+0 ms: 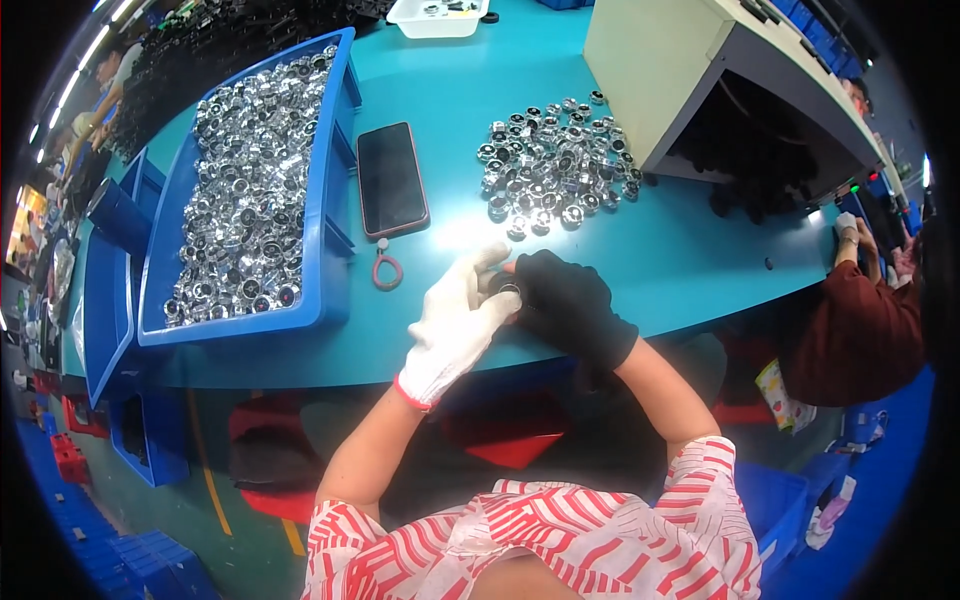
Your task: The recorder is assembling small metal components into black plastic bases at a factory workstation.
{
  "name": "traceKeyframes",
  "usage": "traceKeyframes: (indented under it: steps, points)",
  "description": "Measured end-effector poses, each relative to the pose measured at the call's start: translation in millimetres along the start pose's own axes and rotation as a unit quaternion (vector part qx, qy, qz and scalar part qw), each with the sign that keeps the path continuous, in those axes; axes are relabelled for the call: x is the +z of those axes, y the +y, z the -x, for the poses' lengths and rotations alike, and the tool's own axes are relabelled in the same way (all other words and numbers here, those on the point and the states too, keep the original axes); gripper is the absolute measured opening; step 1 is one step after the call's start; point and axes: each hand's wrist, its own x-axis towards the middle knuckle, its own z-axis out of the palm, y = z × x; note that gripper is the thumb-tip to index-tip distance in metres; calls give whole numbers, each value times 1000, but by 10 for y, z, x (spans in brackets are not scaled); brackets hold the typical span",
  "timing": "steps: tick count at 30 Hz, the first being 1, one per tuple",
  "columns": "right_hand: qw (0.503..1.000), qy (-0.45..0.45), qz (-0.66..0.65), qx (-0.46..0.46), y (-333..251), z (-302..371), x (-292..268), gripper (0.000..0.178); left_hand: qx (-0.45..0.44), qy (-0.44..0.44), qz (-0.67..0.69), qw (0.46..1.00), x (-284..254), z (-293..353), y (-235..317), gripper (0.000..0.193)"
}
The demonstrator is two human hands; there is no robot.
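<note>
My left hand (452,312), in a white knit glove with a red cuff edge, and my right hand (570,305), in a black glove, meet over the near edge of the teal table. Between their closed fingers is a small round knob-like part (510,288), shiny with a dark middle and mostly covered by the gloves. Beyond my hands lies a loose pile of similar round silver-and-black parts (565,160). To the left, a blue bin (325,245) is heaped with many more of the same kind.
A phone (391,180) with a ring strap (387,270) lies between bin and pile. A beige box-like housing (650,75) with dark pieces inside stands at right. At the back is a white tray (437,22). Another person's gloved hand (847,226) rests at the table's right end.
</note>
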Motion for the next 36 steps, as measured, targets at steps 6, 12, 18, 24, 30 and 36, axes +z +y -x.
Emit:
traceKeyframes:
  steps: [6, 12, 18, 24, 30, 36]
  points:
    - [999, -2, 16, -32, 56, 45, 39, 41, -25, -21, -24, 999, -37, -12, 44, 58]
    - [995, 27, -89, 37, 40, 13, -24, 44, -50, -66, 138, 987, -206, -70, -5, 50]
    - [995, 11, -92, 39, 17, 32, -78, 46, -35, -100, 181, 978, -237, -57, -42, 50]
    - [943, -70, -276, 170, -9, 4, -147, 43, 36, -4, 28, 999, -138, 6, -15, 43]
    - [901, -84, -341, 256, -41, -34, -192, 63, 6, -50, 10, 999, -97, 65, 46, 42]
    - [864, -98, -416, 266, 55, -46, -165, 61, -33, -62, 158, 985, -235, -19, -69, 45]
